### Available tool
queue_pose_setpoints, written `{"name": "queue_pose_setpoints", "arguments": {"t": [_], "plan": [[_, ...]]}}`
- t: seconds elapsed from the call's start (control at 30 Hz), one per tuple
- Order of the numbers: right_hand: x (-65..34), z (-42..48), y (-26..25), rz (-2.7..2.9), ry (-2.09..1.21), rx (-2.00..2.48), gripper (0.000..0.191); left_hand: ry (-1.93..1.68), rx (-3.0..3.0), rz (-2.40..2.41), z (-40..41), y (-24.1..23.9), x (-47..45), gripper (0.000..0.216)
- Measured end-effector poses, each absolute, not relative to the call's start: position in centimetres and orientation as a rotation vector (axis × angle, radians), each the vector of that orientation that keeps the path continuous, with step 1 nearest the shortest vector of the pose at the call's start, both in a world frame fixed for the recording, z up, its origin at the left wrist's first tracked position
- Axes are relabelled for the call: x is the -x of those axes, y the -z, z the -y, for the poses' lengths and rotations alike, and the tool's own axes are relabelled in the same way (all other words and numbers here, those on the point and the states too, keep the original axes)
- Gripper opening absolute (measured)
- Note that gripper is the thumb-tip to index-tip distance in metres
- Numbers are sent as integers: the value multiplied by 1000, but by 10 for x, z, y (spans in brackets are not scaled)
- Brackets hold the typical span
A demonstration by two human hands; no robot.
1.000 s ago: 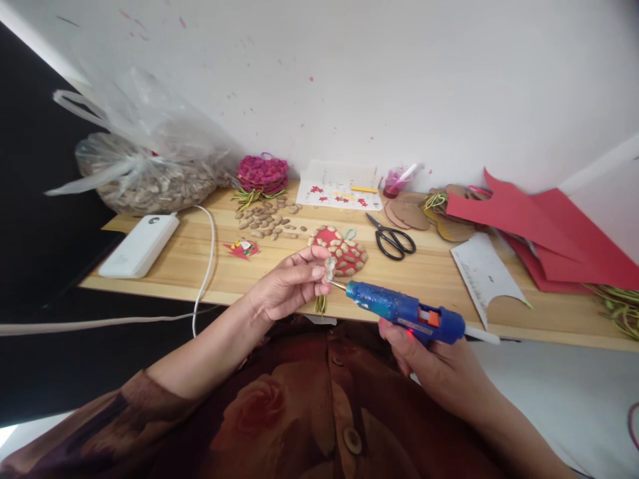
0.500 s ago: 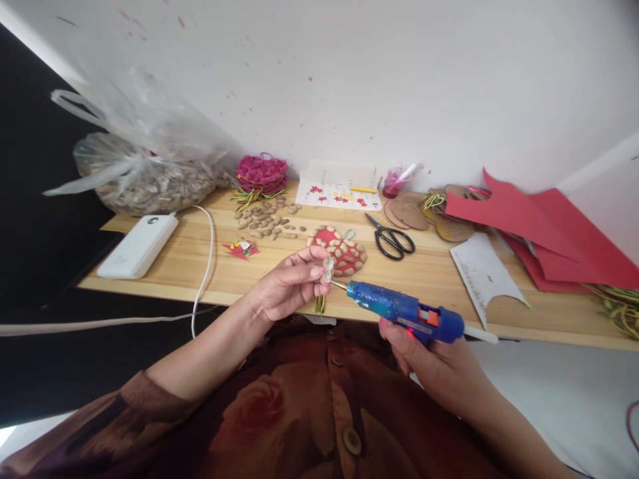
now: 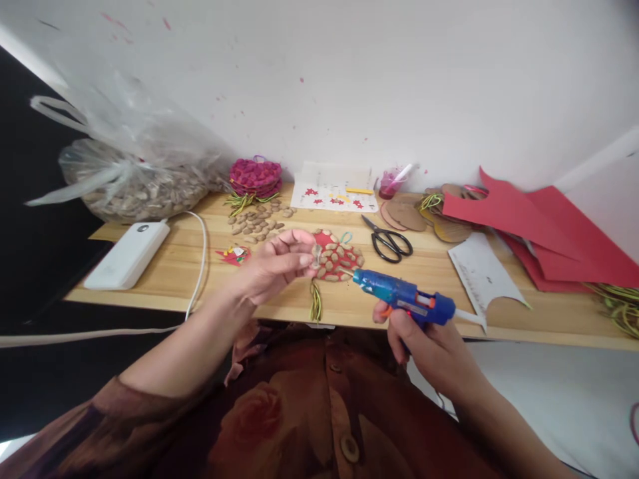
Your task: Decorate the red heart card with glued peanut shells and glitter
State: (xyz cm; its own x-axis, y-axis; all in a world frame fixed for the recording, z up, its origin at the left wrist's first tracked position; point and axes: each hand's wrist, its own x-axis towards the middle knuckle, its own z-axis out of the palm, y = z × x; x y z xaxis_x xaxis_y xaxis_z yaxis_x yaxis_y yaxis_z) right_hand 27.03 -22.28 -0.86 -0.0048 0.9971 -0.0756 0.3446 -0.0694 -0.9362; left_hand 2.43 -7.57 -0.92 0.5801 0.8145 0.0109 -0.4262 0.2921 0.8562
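Left hand (image 3: 277, 264) pinches curved tan peanut shell (image 3: 316, 255), likely brittle, best edge-held; right hand (image 3: 422, 342) grips blue plastic glue gun (image 3: 392, 293).

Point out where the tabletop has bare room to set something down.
The tabletop is barest between the scissors and the white card; a smaller bare patch lies between the green tassel and the glue gun. Crowded: the back, from peanut bag to red paper, and mid-table, where the left hand partly hides the peanut-studded disc.
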Motion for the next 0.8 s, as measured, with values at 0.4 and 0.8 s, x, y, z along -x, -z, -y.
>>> {"name": "queue_pose_setpoints", "arguments": {"t": [0.4,0.8], "plan": [[-276,155,20,556,-1492,1217,37,-612,-2251,-876,-13,-15,-44,31],[-277,126,40,363,-1572,1041,36,-408,-2354,-784,-32,7,-57,46]]}}
